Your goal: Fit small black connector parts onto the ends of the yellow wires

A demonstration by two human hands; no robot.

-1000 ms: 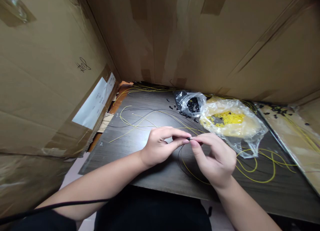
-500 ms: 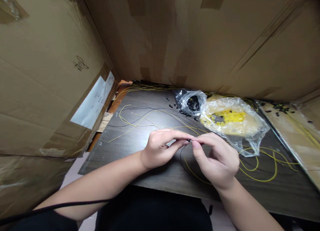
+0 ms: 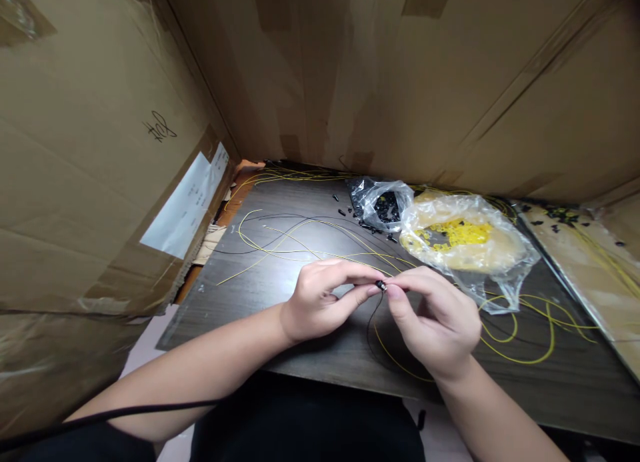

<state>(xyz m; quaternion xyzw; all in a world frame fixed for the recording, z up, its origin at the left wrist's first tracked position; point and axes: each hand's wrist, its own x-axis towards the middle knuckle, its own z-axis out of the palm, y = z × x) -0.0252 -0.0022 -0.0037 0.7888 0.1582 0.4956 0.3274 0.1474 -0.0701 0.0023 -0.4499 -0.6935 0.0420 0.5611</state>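
Between the fingertips of both hands sits a small black plastic piece (image 3: 381, 285) with a bright tip on its right side. My left hand (image 3: 327, 292) pinches the black piece between thumb and forefinger. On the other side, my right hand (image 3: 433, 312) has its thumb and forefinger closed at the bright end; what exactly they grip is mostly hidden. A thin black wire (image 3: 370, 325) hangs from the fingertips, and a yellow wire (image 3: 395, 359) curves below toward my right hand. All of this is held above the dark wooden tabletop (image 3: 225, 322).
Loose yellow wires (image 3: 300, 252) lie across the table. Behind my right hand are a clear bag of yellow parts (image 3: 465, 232) and a smaller bag of black parts (image 3: 385, 205), with several black pieces strewn around. Cardboard walls (image 3: 320, 82) enclose the back and left.
The black piece shows more between the fingertips now, with its bright tip visible. The hanging wires have shifted slightly to the right. Both hands stay almost in place.
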